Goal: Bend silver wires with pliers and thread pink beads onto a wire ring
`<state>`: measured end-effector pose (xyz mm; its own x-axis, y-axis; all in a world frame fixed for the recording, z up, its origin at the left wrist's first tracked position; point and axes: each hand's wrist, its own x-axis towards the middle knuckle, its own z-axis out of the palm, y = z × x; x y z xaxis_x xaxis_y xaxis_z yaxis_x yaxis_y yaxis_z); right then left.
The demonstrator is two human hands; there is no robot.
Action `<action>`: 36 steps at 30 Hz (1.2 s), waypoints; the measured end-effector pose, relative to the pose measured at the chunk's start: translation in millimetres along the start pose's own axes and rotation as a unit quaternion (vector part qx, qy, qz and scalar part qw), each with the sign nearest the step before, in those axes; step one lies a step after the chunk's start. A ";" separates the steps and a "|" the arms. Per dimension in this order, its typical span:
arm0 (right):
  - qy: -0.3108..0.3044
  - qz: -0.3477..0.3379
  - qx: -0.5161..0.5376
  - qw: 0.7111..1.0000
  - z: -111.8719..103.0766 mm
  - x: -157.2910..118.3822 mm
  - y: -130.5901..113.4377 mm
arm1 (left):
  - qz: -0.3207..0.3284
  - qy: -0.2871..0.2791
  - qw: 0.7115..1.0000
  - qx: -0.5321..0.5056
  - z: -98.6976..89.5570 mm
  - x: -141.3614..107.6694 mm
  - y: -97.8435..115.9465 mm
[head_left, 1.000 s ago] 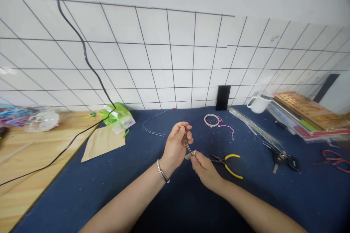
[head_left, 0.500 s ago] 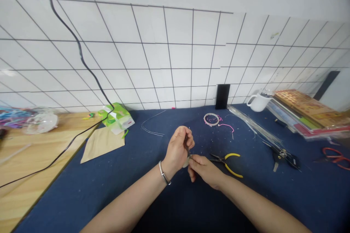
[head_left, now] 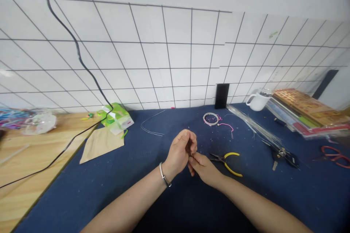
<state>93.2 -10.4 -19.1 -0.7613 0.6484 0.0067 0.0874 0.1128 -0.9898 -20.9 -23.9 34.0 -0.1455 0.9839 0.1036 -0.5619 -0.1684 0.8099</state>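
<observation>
My left hand (head_left: 180, 151) is closed, its fingers curled over toward the thumb, with a bangle (head_left: 164, 174) on the wrist. Against it presses my right hand (head_left: 205, 167), thumb and fingers pinched together. Whatever the two hands hold between them is hidden by the fingers; only a dark gap shows there. Pliers with yellow handles (head_left: 233, 171) lie on the blue table cover just right of my right hand, jaws toward it. Beyond the hands sits a round ring (head_left: 211, 119) with small pink beads inside and a pink cord (head_left: 226, 126) trailing from it.
On the right are a bundle of thin wires (head_left: 253, 122), a dark cutting tool (head_left: 276, 158), red scissors (head_left: 335, 156), a white mug (head_left: 257, 102) and stacked books (head_left: 306, 111). A bent wire (head_left: 146, 129), brown paper (head_left: 101, 145) and a green packet (head_left: 119, 114) lie left. A black cable (head_left: 73, 138) crosses there.
My hands have drawn closer together, the right shifting slightly up against the left. A pale piece that showed below the left fingers is now out of sight.
</observation>
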 end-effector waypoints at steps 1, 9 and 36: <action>0.008 -0.014 -0.007 1.000 1.5 0.6 -0.2 | 0.010 -0.005 1.000 0.009 0.6 -1.6 0.2; 0.079 -0.078 -0.042 0.993 10.0 7.0 11.8 | 0.077 -0.027 0.983 0.167 -0.4 -12.4 0.6; -0.013 0.027 0.213 0.977 -4.4 -0.6 -10.8 | -0.041 -0.111 0.992 -0.040 -2.2 6.0 20.2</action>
<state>95.5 -8.7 -7.8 -0.7792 0.6251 -0.0458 -0.1427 -0.2480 -0.9582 -34.9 -21.5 49.7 0.0807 0.9819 0.1715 -0.6281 -0.0835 0.7737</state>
